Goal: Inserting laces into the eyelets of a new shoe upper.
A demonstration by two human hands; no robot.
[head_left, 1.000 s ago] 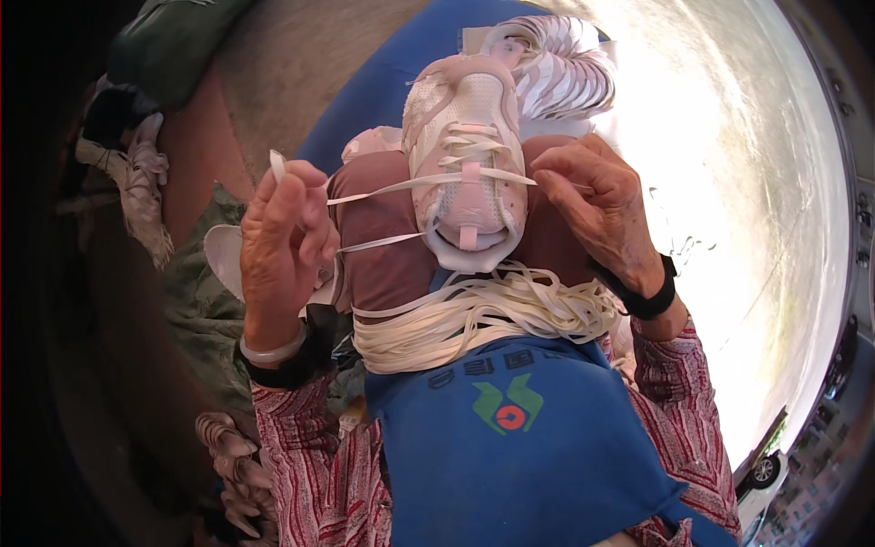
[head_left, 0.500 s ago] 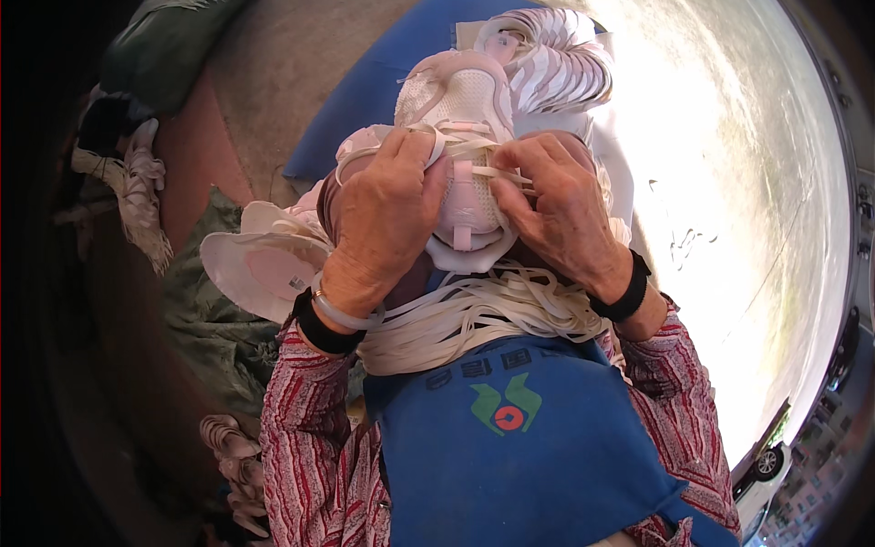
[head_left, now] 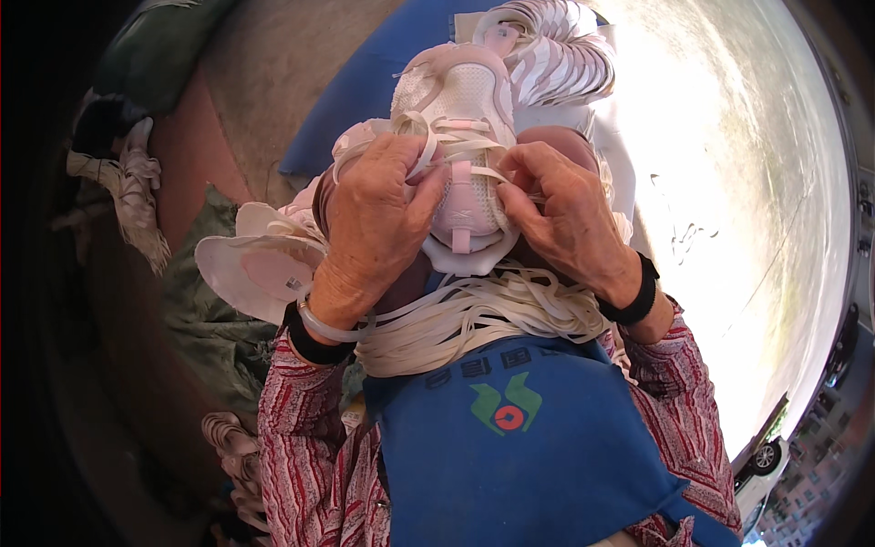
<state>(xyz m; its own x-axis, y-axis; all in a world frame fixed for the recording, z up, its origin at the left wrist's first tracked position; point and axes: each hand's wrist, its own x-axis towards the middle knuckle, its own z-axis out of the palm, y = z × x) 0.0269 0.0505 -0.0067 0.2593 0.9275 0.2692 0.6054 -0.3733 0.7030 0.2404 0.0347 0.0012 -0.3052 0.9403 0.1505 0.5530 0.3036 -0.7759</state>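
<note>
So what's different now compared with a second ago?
The left hand has come in from the left to the shoe, and the lace that stretched out to it now loops beside it. The right hand has shifted slightly left. Any release is hard to tell. The shoe remains over the knees, the lace bundle on the lap.

Two hands (head_left: 374,219) (head_left: 574,214), two black wristbands (head_left: 310,341) (head_left: 635,305)

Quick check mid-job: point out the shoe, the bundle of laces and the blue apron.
Shoe (head_left: 462,193): head view, on its pink tongue.
Bundle of laces (head_left: 478,315): head view, on strands near its middle.
Blue apron (head_left: 529,460): head view, on plain cloth near its middle.
</note>
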